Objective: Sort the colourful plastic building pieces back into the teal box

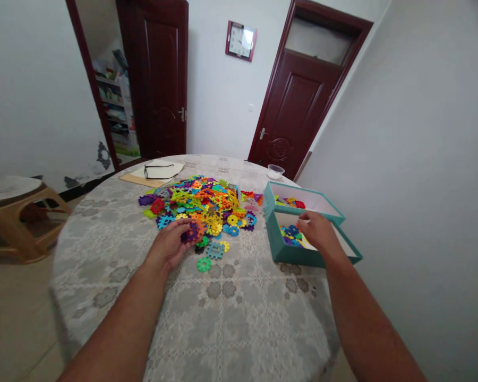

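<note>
My left hand (171, 241) is closed on a few toothed plastic building pieces, a purple one (189, 233) and an orange one (200, 229) showing past the fingers. It is at the front edge of a heaped pile of colourful plastic pieces (207, 199). A green round piece (204, 264) and a grey-blue square piece (215, 250) lie just in front of the pile. Over the nearer teal box (302, 257) my right hand (315, 228) has its fingers pinched together; whatever is in them is hidden. Below it, blue, purple and yellow pieces (291, 233) lie inside that box.
A second teal box (322, 197) with several pieces stands behind the first. Glasses (159, 172) rest on papers (137, 178) at the back left. A clear plastic bowl (275, 171) sits near the far edge. A patterned cloth (231, 318) covers the round table; a stool (24, 223) stands left.
</note>
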Motion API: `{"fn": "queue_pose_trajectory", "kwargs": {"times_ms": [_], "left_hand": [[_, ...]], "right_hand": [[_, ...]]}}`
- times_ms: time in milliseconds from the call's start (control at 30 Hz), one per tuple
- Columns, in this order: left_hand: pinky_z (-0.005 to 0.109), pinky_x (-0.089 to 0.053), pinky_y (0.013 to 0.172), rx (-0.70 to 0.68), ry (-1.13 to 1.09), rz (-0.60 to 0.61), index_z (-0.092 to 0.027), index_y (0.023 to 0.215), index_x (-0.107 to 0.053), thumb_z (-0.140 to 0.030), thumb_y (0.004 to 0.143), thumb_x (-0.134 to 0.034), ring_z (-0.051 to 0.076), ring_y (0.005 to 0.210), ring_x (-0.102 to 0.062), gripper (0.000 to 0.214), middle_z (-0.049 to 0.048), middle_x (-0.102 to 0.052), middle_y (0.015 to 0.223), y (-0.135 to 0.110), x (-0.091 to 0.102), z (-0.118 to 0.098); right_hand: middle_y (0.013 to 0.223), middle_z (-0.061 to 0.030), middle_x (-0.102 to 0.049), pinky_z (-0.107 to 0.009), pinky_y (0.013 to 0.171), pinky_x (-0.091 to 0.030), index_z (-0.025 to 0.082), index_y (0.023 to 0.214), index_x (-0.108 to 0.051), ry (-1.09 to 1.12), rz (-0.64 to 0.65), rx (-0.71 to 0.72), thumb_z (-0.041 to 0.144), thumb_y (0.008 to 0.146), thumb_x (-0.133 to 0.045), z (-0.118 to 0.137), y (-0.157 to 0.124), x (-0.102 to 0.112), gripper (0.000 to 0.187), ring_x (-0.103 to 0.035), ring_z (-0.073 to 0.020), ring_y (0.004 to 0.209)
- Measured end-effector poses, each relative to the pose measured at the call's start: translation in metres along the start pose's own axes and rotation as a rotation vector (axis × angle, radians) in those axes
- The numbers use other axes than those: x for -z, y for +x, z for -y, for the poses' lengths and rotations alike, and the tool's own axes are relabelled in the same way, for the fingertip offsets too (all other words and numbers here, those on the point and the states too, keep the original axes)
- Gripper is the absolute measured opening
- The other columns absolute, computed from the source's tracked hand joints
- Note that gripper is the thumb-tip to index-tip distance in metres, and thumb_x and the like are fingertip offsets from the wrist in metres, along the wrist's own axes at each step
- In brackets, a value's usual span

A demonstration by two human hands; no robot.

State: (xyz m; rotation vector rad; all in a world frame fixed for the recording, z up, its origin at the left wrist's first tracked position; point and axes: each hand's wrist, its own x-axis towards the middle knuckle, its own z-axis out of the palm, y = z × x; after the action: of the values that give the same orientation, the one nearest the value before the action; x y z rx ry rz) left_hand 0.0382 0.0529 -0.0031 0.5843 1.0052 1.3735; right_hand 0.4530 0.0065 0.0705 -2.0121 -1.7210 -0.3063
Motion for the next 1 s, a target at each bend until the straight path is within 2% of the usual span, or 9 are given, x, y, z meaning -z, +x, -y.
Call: {"fn": "queue_pose_trajectory", "kwargs": {"times_ms": [100, 167, 267, 367, 533, 600, 700, 867, 1000], "left_hand": [[0.031, -0.064, 0.058, -0.02, 0.008, -0.028, -0.016, 0.097, -0.068, -0.003, 0.066, -0.062, 0.02, 0.073, -0.073, 0.034, 0.0061, -0.074, 0.087, -0.001, 0.0, 0.002], [0.032, -0.064, 0.06, -0.022, 0.009, -0.015, -0.016, 0.098, -0.067, -0.003, 0.064, -0.062, 0.021, 0.075, -0.074, 0.037, 0.0065, -0.074, 0.087, -0.001, -0.001, 0.002], [0.031, -0.063, 0.06, -0.044, 0.01, -0.03, -0.016, 0.099, -0.065, -0.005, 0.064, -0.063, 0.02, 0.074, -0.073, 0.037, 0.0064, -0.073, 0.087, -0.001, -0.002, 0.002], [0.029, -0.062, 0.06, -0.069, 0.006, -0.07, -0.017, 0.1, -0.064, -0.005, 0.064, -0.062, 0.019, 0.073, -0.072, 0.037, 0.0058, -0.072, 0.087, -0.001, -0.002, 0.002], [0.033, -0.063, 0.061, -0.07, 0.02, -0.078, -0.019, 0.104, -0.064, -0.009, 0.066, -0.064, 0.02, 0.072, -0.071, 0.039, 0.0057, -0.072, 0.089, -0.003, 0.0, 0.002], [0.036, -0.064, 0.062, -0.058, 0.037, -0.07, -0.02, 0.105, -0.063, -0.01, 0.068, -0.065, 0.02, 0.072, -0.07, 0.039, 0.0059, -0.072, 0.09, -0.005, 0.0, 0.003], [0.038, -0.065, 0.064, -0.051, 0.063, -0.056, -0.021, 0.104, -0.063, -0.011, 0.069, -0.067, 0.019, 0.073, -0.07, 0.036, 0.0055, -0.071, 0.093, -0.006, -0.001, 0.004], [0.035, -0.064, 0.063, -0.031, 0.098, -0.002, -0.02, 0.102, -0.064, -0.015, 0.072, -0.07, 0.019, 0.075, -0.07, 0.031, 0.0062, -0.071, 0.094, -0.008, -0.003, 0.005], [0.034, -0.062, 0.063, 0.017, 0.135, 0.15, -0.019, 0.102, -0.067, -0.03, 0.078, -0.075, 0.02, 0.078, -0.069, 0.027, 0.0076, -0.072, 0.092, -0.016, -0.007, 0.006]], "right_hand": [[0.101, -0.015, -0.072, -0.04, 0.091, -0.049, 0.017, 0.095, -0.073, 0.051, -0.135, 0.076, 0.026, 0.09, -0.055, 0.01, -0.008, -0.002, 0.021, -0.066, -0.027, 0.092], [0.099, -0.0122, -0.072, -0.039, 0.09, -0.05, 0.019, 0.095, -0.072, 0.166, -0.115, 0.157, 0.029, 0.093, -0.054, 0.031, -0.016, -0.001, 0.02, -0.066, -0.0251, 0.088], [0.096, -0.0073, -0.072, -0.035, 0.085, -0.051, 0.021, 0.097, -0.071, 0.351, 0.077, 0.303, 0.029, 0.095, -0.056, 0.076, -0.032, -0.008, 0.017, -0.067, -0.0216, 0.084], [0.103, -0.0072, -0.073, -0.033, 0.084, -0.052, 0.022, 0.106, -0.072, 0.436, 0.31, 0.436, 0.027, 0.096, -0.059, 0.12, -0.051, -0.032, 0.016, -0.068, -0.0203, 0.086], [0.132, -0.015, -0.067, -0.041, 0.104, -0.05, 0.02, 0.134, -0.064, 0.423, 0.405, 0.564, 0.021, 0.091, -0.068, 0.166, -0.074, -0.085, 0.043, -0.065, -0.0278, 0.118], [0.133, -0.0156, -0.065, -0.043, 0.108, -0.048, 0.02, 0.136, -0.063, 0.409, 0.427, 0.601, 0.02, 0.089, -0.07, 0.173, -0.079, -0.099, 0.048, -0.061, -0.0301, 0.124], [0.125, -0.0138, -0.065, -0.043, 0.107, -0.049, 0.021, 0.133, -0.065, 0.45, 0.42, 0.59, 0.019, 0.087, -0.069, 0.175, -0.083, -0.108, 0.046, -0.062, -0.0292, 0.118], [0.114, -0.0099, -0.062, -0.038, 0.089, -0.056, 0.022, 0.131, -0.064, 0.67, 0.257, 0.433, 0.025, 0.09, -0.067, 0.168, -0.086, -0.108, 0.041, -0.063, -0.0228, 0.094], [0.123, -0.0114, -0.059, -0.036, 0.078, -0.057, 0.024, 0.136, -0.06, 0.768, 0.135, 0.361, 0.026, 0.092, -0.066, 0.167, -0.085, -0.104, 0.045, -0.062, -0.0211, 0.09]]}}
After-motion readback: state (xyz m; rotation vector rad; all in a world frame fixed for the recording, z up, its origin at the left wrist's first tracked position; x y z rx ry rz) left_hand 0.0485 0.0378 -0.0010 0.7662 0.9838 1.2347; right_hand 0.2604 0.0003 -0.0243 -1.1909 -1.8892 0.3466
